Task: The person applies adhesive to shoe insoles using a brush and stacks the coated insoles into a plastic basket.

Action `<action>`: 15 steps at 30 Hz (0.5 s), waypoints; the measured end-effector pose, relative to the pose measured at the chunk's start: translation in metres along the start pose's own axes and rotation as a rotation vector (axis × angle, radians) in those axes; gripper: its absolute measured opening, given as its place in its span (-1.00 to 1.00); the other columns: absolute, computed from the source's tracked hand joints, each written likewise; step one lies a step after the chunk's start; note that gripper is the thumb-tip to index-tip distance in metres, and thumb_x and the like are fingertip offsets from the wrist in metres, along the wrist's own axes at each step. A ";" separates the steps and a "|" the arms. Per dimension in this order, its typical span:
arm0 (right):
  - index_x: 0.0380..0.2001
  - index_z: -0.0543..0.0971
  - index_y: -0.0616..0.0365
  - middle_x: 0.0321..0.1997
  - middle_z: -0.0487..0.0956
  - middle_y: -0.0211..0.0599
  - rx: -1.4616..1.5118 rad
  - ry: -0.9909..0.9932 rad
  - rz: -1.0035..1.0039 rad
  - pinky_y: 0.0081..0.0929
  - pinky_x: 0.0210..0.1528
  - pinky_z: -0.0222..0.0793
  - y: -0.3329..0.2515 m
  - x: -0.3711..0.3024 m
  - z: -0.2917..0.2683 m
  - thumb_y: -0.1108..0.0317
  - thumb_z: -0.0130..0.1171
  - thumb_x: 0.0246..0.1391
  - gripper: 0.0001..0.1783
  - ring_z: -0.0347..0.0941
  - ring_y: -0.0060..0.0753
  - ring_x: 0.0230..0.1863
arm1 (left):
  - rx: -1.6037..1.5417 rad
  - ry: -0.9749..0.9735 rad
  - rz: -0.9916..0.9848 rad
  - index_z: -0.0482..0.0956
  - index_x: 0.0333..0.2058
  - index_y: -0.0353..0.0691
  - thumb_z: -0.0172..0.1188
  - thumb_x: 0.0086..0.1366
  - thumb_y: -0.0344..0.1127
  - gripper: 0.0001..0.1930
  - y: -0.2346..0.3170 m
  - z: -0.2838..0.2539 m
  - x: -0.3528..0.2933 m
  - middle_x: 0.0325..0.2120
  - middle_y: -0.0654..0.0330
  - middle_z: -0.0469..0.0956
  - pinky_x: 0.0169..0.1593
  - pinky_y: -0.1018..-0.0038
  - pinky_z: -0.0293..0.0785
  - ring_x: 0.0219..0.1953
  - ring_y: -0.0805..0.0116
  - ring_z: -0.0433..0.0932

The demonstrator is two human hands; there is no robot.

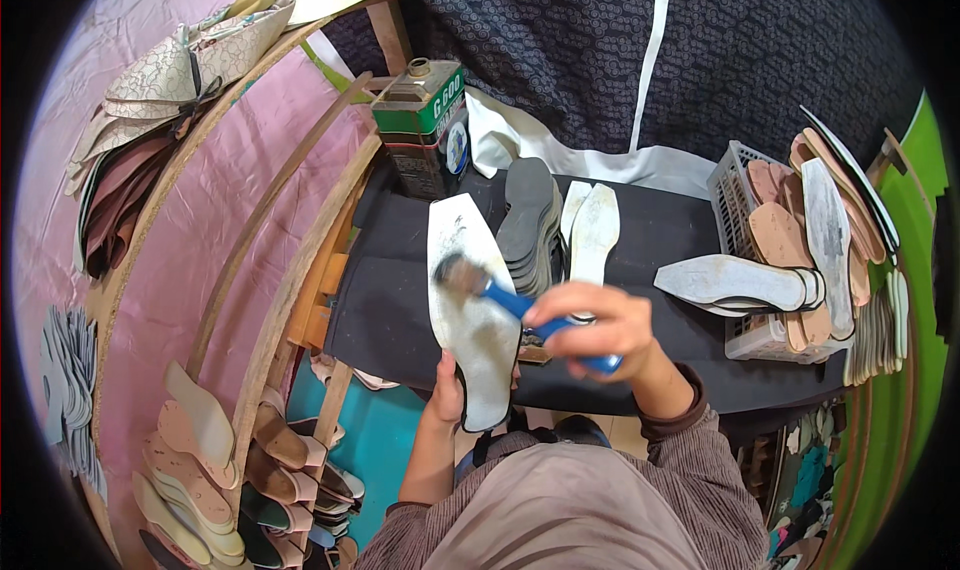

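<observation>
My left hand [447, 390] grips a white shoe sole [484, 365] with a dark edge by its lower side. The sole stands on a slant over the near edge of the table, its wide flat end pointing away from me. Dark smudges mark its upper part. In my right hand [612, 328] is a blue-handled brush [508, 299], fingers wrapped round the handle. Its blurred head lies over the upper left part of the sole and seems to touch it. Behind the sole stands a stack of dark grey soles [530, 205], with white soles [596, 225] to its right.
A green and black metal can [420, 130] stands at the table's far left. On the right, a grey plastic basket [735, 205] holds tan soles, and several white soles [735, 282] lie across its front. Wooden racks [280, 290] with soles and sandals line the left.
</observation>
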State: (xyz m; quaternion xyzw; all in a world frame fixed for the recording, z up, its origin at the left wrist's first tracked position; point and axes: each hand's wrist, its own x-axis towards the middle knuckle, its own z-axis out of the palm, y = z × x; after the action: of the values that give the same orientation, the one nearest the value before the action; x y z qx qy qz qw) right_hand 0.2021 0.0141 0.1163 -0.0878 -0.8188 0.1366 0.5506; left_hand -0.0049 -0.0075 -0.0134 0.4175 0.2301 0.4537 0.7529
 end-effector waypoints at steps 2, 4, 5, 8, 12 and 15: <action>-0.42 0.56 0.23 -0.19 0.52 0.11 -0.159 0.134 0.114 -0.25 -0.25 0.49 0.002 -0.005 -0.004 0.51 0.28 -0.28 -0.77 0.53 -0.02 -0.28 | 0.016 -0.042 0.018 0.30 0.04 -0.39 -0.43 0.17 0.45 -0.08 0.001 0.001 0.001 -0.19 -0.01 0.49 -0.23 0.35 0.50 -0.28 0.24 0.53; -0.39 0.56 0.21 -0.18 0.52 0.05 -0.098 0.084 0.071 -0.27 -0.24 0.48 0.004 -0.010 0.001 0.51 0.28 -0.30 -0.74 0.52 -0.04 -0.25 | 0.027 -0.059 0.028 0.30 0.04 -0.39 -0.43 0.17 0.46 -0.07 0.001 0.003 0.002 -0.19 -0.01 0.49 -0.23 0.35 0.50 -0.28 0.24 0.53; -0.36 0.56 0.18 -0.17 0.53 -0.01 -0.037 0.033 0.028 -0.30 -0.22 0.47 0.004 -0.011 0.005 0.51 0.27 -0.31 -0.71 0.52 -0.06 -0.22 | 0.038 -0.075 0.039 0.30 0.04 -0.39 -0.44 0.16 0.47 -0.07 0.002 0.004 0.004 -0.19 -0.01 0.49 -0.23 0.36 0.50 -0.28 0.23 0.53; -0.36 0.55 0.19 -0.17 0.52 0.04 0.150 -0.194 -0.057 -0.23 -0.21 0.47 -0.001 -0.014 0.010 0.53 0.25 -0.33 -0.70 0.51 -0.01 -0.22 | -0.025 0.238 0.020 0.30 0.04 -0.37 -0.48 0.13 0.51 -0.03 -0.008 -0.002 0.003 -0.21 -0.01 0.50 -0.22 0.36 0.50 -0.29 0.25 0.53; -0.37 0.55 0.19 -0.18 0.52 0.03 -0.146 0.038 0.012 -0.26 -0.23 0.47 0.005 -0.015 -0.001 0.53 0.26 -0.31 -0.71 0.51 -0.01 -0.24 | -0.024 -0.021 0.011 0.29 0.06 -0.35 -0.52 0.11 0.54 0.01 0.004 0.003 0.005 -0.23 0.01 0.51 -0.20 0.36 0.48 -0.30 0.25 0.53; -0.38 0.55 0.19 -0.18 0.52 0.01 -0.088 -0.009 -0.003 -0.25 -0.23 0.47 0.007 -0.020 -0.002 0.51 0.26 -0.27 -0.75 0.50 0.01 -0.22 | -0.014 0.013 -0.002 0.28 0.07 -0.36 -0.52 0.11 0.54 0.01 0.008 0.011 0.011 -0.22 0.01 0.51 -0.19 0.35 0.48 -0.28 0.25 0.53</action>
State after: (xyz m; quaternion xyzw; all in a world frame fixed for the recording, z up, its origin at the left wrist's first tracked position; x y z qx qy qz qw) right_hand 0.2119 0.0151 0.0971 -0.1098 -0.8266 0.1000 0.5429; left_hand 0.0047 -0.0010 -0.0005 0.4092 0.2322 0.4572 0.7547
